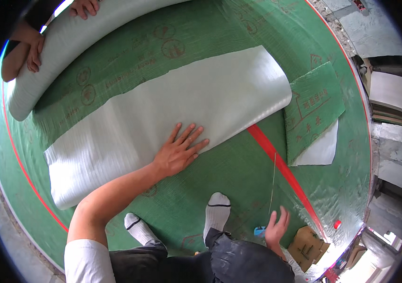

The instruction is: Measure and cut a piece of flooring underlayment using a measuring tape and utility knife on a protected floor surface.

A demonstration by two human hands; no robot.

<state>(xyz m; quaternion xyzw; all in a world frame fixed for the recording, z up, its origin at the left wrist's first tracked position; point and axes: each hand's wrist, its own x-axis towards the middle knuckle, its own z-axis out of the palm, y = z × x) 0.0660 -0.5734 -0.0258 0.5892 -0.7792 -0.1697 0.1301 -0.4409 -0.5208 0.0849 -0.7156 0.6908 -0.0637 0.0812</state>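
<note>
My left hand [180, 153] lies flat with its fingers spread on a folded-over sheet [163, 104], near its edge closest to me. The sheet is white and slightly shiny on its upward face. My right hand [276, 230] is low at the right, fingers apart, with nothing visible in it. Right beside that hand is a small blue object [259, 231], too small to make out. A thin, light-coloured strand or rod [272, 184] runs from near the fingers toward a red stripe [286, 170].
Green printed sheeting [238, 174] covers the floor. A co-worker's hands [33, 52] rest on a large white roll [64, 52] at the far left. Right of the sheet lies a green offcut [314, 108]. Cardboard [306, 247] and a red roll [337, 224] sit at the lower right.
</note>
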